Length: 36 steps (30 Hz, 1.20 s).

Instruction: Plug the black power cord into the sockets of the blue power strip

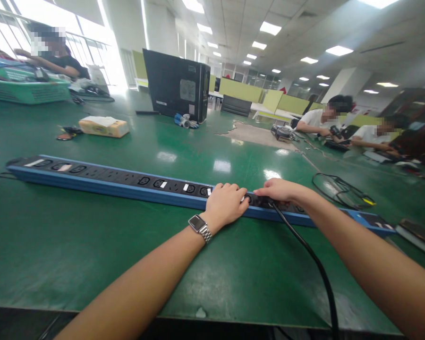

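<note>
A long blue and black power strip [102, 182] lies across the green table [74, 245]. My left hand [225, 203], with a metal watch on its wrist, rests curled on top of the strip, pressing it down. Beside it, my right hand [278, 190] grips a black plug that sits in one of the strip's sockets. The plug itself is mostly hidden under my fingers. Its black cable [311, 259] runs from the plug toward me and off the table's near edge.
A black computer case [177, 85] stands at the back. A tissue pack [104, 126] lies to the left, a green basket [26, 89] at far left. A coiled black cable [342, 191] lies at right. Three other people sit around the table.
</note>
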{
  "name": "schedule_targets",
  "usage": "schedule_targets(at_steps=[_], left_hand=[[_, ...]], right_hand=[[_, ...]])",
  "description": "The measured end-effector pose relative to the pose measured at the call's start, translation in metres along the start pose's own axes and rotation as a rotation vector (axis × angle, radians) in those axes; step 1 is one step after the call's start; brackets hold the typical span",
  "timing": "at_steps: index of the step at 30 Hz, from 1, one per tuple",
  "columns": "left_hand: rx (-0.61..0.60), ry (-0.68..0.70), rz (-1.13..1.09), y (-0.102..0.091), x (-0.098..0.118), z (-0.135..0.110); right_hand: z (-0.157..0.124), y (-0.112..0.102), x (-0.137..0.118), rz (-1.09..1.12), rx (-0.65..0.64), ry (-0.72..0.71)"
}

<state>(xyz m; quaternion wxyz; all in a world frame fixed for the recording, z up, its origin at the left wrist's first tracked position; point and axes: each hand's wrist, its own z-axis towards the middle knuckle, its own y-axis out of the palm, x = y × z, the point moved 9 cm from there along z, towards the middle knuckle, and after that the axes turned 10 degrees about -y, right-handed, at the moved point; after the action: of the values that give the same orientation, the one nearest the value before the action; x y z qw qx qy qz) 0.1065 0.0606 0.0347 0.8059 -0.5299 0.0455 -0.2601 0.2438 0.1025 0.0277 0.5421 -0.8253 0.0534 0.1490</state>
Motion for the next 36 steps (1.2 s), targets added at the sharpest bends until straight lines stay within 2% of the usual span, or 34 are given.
schedule_targets(at_steps=[4,9,12,14,16,18,20,25,28,32,36], left_hand=[[0.045,-0.008,-0.035,-0.004,0.000,-0.001],[0.146,-0.020,-0.189,-0.023,0.011,-0.009],[0.091,0.060,-0.238,-0.023,0.028,-0.017],[0.012,0.120,-0.251,-0.017,0.039,-0.023],[-0.066,0.123,-0.291,-0.011,0.044,-0.027],[-0.123,0.047,-0.394,-0.006,0.042,-0.029],[-0.188,-0.082,-0.583,0.002,0.038,-0.029],[-0.523,-0.473,-1.219,0.046,0.043,-0.032],[-0.638,-0.642,-1.491,0.060,0.052,-0.033],[-0.709,-0.720,-1.672,0.063,0.059,-0.033],[-0.697,-0.721,-1.725,0.062,0.059,-0.033]], right_hand=[[0.004,-0.001,-0.009,-0.156,0.044,-0.040],[0.006,-0.001,-0.016,-0.308,0.169,-0.082],[0.008,-0.004,-0.007,-0.250,0.258,-0.110],[0.005,-0.013,0.005,-0.175,0.403,-0.110],[-0.001,-0.019,0.023,-0.137,0.551,-0.042],[-0.003,-0.014,0.038,-0.152,0.583,0.022],[0.000,-0.004,0.042,-0.176,0.543,0.017],[-0.002,0.000,0.040,-0.169,0.564,-0.008],[-0.003,-0.001,0.038,-0.151,0.567,-0.023],[-0.004,-0.002,0.038,-0.138,0.572,-0.044],[-0.003,-0.001,0.038,-0.119,0.572,-0.070]])
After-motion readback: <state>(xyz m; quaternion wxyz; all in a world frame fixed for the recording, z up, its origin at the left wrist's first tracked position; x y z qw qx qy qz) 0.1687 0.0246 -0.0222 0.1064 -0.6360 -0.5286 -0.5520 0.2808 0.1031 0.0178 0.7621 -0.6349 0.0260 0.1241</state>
